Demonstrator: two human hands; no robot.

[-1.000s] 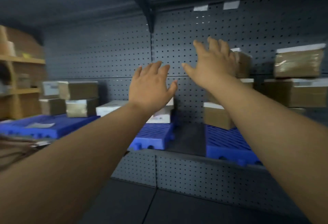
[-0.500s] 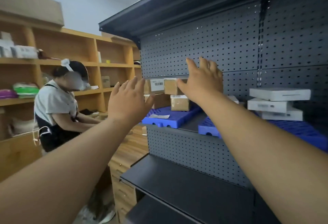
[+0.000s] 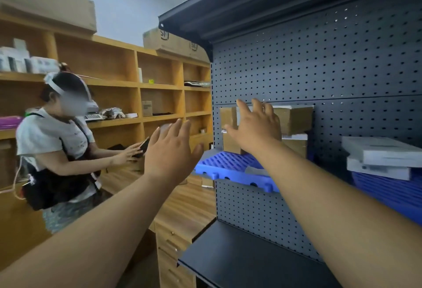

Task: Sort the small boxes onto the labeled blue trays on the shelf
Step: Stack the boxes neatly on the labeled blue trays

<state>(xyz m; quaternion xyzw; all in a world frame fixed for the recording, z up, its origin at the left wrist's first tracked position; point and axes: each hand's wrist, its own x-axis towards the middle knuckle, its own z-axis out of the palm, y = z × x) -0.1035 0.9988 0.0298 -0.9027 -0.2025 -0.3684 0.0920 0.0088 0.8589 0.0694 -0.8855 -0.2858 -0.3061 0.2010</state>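
Both hands are raised with fingers spread, holding nothing. The left hand [image 3: 170,153] hovers off the end of the dark grey pegboard shelf [image 3: 319,70]. The right hand [image 3: 257,131] is in front of the stacked brown cardboard boxes [image 3: 294,120] (contact unclear) on a blue slatted plastic tray [image 3: 228,164]. Further right, flat white boxes [image 3: 383,153] lie on a second blue tray [image 3: 388,191].

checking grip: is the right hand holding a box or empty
Empty: the right hand is open, fingers straight, in front of the box.

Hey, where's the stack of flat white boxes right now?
The stack of white boxes sits far right in the head view, on the right-hand blue tray, to the right of the brown boxes behind the right hand.
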